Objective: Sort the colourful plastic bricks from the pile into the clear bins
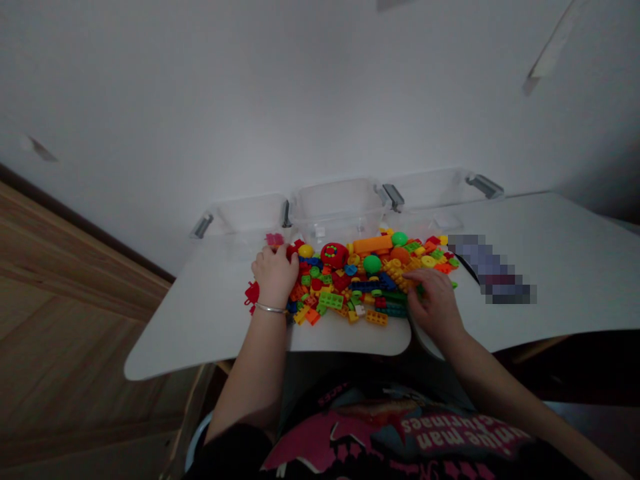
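Loose heap of multicoloured plastic building bricks (345,287) on a white tabletop (200,313), probably light and stiff, best pinched by their edges; left hand (274,277) curled at the heap's near-left edge, right hand (434,303) half-open at its right, any hold unclear.

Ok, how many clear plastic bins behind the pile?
3: the left bin, the middle bin and the right bin, in a row behind the toy brick pile. Another could be hidden behind them.
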{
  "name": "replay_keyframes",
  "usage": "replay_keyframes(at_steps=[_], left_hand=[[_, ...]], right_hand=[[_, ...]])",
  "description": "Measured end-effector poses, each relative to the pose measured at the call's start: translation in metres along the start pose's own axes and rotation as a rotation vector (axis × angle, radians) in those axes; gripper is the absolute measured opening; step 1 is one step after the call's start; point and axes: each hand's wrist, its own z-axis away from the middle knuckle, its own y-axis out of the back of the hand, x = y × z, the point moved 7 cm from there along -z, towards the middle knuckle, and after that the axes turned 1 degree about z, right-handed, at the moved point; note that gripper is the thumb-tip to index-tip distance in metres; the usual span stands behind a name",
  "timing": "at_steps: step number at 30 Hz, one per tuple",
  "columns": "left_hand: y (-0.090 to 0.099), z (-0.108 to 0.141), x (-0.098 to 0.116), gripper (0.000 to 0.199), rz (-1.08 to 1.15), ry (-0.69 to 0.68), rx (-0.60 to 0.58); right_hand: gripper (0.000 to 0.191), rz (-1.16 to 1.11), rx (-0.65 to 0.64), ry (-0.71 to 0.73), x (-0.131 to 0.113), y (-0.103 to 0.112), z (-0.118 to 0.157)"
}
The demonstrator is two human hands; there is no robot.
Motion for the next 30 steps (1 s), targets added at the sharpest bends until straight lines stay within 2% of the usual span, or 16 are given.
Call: replay_keyframes(at_steps=[7, 12, 25, 30], left_hand=[[-0.006, -0.009, -0.005, 0.044, 0.034, 0.071, -0.095], [-0.009, -0.012, -0.007, 0.036, 0.064, 0.081, -0.114], [-0.011, -0.013, -0.012, 0.022, 0.18, 0.102, -0.066], [-0.009, -0.014, -0.007, 0.03, 0.39, -0.017, 0.008]], right_hand=[[0.024, -0.003, 0.0, 0.018, -0.001, -0.001, 0.0], [0.024, -0.007, -0.001, 0.014, -0.001, -0.001, 0.0], [0.025, -0.013, -0.016, -0.002, 0.001, -0.002, 0.001], [0.024, -0.014, -0.016, -0.007, 0.001, -0.001, 0.0]])
